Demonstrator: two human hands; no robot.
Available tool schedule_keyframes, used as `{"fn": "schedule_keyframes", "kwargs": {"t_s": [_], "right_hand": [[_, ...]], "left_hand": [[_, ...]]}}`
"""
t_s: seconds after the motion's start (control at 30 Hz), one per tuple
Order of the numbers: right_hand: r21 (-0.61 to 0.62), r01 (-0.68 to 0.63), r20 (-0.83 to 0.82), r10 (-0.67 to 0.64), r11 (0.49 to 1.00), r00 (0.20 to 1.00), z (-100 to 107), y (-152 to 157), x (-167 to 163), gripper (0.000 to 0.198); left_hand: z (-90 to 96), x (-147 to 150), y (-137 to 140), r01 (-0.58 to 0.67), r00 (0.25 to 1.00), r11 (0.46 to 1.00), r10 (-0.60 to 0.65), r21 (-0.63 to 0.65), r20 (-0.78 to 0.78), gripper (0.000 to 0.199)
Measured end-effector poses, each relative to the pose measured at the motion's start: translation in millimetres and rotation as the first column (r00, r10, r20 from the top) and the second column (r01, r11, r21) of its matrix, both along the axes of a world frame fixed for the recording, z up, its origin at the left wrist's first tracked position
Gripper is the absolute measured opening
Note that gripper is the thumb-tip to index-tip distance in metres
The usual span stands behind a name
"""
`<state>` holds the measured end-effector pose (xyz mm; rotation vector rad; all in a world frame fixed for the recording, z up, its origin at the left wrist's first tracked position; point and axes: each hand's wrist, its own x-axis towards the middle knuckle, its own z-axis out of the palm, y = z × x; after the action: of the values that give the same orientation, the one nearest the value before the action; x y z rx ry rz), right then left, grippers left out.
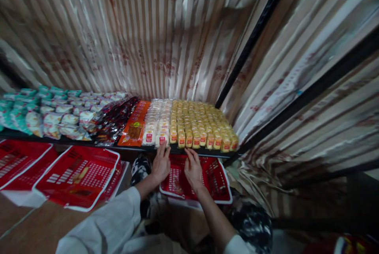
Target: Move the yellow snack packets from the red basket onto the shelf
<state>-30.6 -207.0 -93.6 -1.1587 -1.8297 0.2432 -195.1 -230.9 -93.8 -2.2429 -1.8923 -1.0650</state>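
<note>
My left hand (161, 164) reaches to the shelf's front edge, fingers stretched out, its fingertips at the front packet in a row of white wrapped snacks (149, 127). I cannot tell whether they press on it. To its right, my right hand (194, 169) has its fingers extended and slightly bent at the shelf edge, just below the front of the yellow wrapped snacks (197, 125). No item shows in either hand. The small packets stand in tight, neat rows. Left of the white ones lies an orange snack bag (135, 125).
Dark shiny packs (115, 121), white packets (69, 119) and teal packets (20, 108) fill the shelf's left part. Red bags (79, 175) lie below, and another red printed bag (216, 179) sits under my hands. Black frame posts (251, 44) and striped curtain (148, 40) enclose the shelf.
</note>
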Motion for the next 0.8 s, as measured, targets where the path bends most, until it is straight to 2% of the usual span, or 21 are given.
{"fn": "schedule_keyframes", "kwargs": {"t_s": [0.13, 0.23, 0.37, 0.47, 0.67, 0.8], "right_hand": [[0.011, 0.049, -0.005, -0.049, 0.999, 0.999, -3, -13, 0, 0.044], [0.019, 0.071, -0.002, -0.071, 0.997, 0.997, -2, -21, 0, 0.042], [0.017, 0.087, 0.008, -0.087, 0.996, 0.996, 3, -30, -1, 0.041], [0.013, 0.100, 0.007, -0.100, 0.995, 0.995, 6, -36, -6, 0.040], [0.030, 0.095, -0.013, -0.095, 0.995, 0.995, 15, -45, -19, 0.039], [0.055, 0.102, -0.019, -0.101, 0.993, 0.995, 24, -48, -23, 0.038]], "left_hand": [[2.0, -13, -1, -0.046, 0.997, 0.999, 0.045, 0.011, 0.058, 0.050], [3.7, -23, 2, -0.131, 0.981, 0.991, 0.129, 0.000, 0.142, 0.048], [3.2, -40, 9, -0.266, 0.917, 0.962, 0.271, -0.059, 0.292, 0.043], [5.2, -57, 14, -0.319, 0.858, 0.937, 0.349, -0.142, 0.377, 0.042], [26.2, -89, 27, -0.264, 0.802, 0.887, 0.420, -0.379, 0.424, 0.046], [37.0, -104, 37, -0.226, 0.802, 0.903, 0.386, -0.366, 0.455, 0.046]]}}
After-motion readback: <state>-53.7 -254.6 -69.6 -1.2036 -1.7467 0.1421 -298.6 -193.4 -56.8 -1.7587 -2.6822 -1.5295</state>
